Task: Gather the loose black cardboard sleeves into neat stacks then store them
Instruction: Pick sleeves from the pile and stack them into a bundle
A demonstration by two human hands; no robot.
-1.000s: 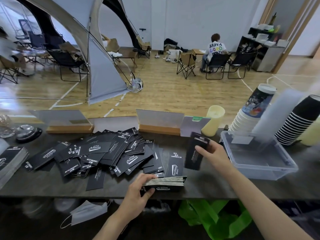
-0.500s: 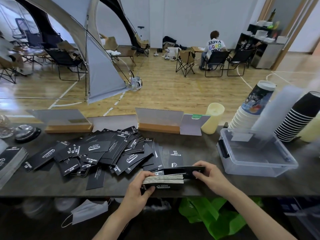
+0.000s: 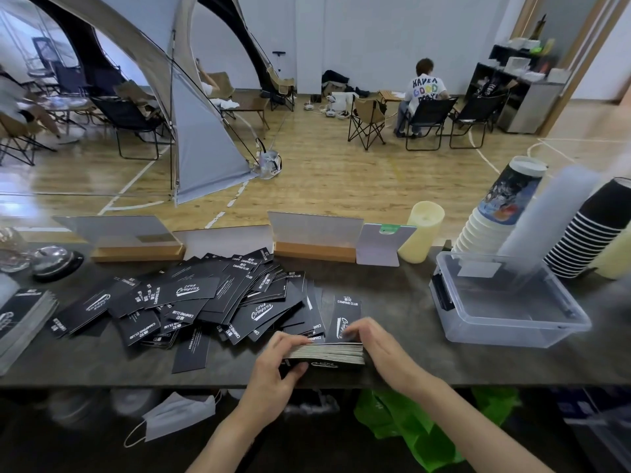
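A loose heap of black cardboard sleeves (image 3: 205, 302) with white print covers the middle of the dark counter (image 3: 102, 360). At the counter's front edge lies a neat stack of sleeves (image 3: 326, 354). My left hand (image 3: 276, 361) grips its left end. My right hand (image 3: 375, 343) rests on its top and right end, fingers curled over the stack. Another tidy stack of sleeves (image 3: 20, 319) lies at the far left of the counter.
A clear plastic bin (image 3: 505, 302) stands at the right, with stacked paper cups (image 3: 491, 216) and black cups (image 3: 594, 230) behind it. Two card stands (image 3: 314, 237), a cream candle (image 3: 421, 230) and a bell (image 3: 54, 261) line the back. A face mask (image 3: 177, 416) and green bag (image 3: 409, 425) lie below.
My right hand carried a single sleeve down from mid-air onto the stack and now presses on top of it. My left hand stayed on the stack's left end.
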